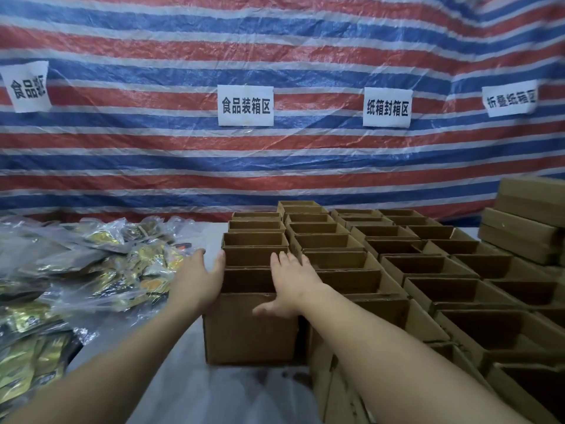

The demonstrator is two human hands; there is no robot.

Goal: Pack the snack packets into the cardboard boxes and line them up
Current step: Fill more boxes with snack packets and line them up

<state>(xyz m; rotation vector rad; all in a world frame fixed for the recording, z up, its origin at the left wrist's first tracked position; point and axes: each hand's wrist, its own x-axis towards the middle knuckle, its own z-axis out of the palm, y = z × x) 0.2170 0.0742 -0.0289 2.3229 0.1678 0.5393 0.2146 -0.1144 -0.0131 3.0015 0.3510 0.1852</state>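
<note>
Snack packets (91, 264) lay in a loose heap inside clear plastic on the left side of the counter (189, 390), well off to the left of both hands and beyond my left forearm. Nearest cardboard box (250, 325) stood open-topped right in front of me, front of the leftmost column of empty boxes (397, 264), which ran away toward the striped tarp (275, 166).

Left hand (198, 280) had fingers straight and spread, palm against the left wall of that column around the nearest box, thumb near the rim of the box behind. It held nothing. Right hand (289, 286) lay flat over the box's right rim, fingers straight and pointing away, thumb stuck out over the front face; not curled round anything as far as I could tell. So both hands were wide, bracketing the box from either side.

I judged this as squaring up the column, not packing: no packet was in any box that I could see into.

Key relation for the coming move: the heap was on the left, just beside the left hand, so the left hand was clearly the nearer one for a pick. The box's long axis ran left to right across me, while the column ran away from me.

Closed boxes (526, 221) were stacked far right. Paper signs (245, 105) hung on the tarp.
</note>
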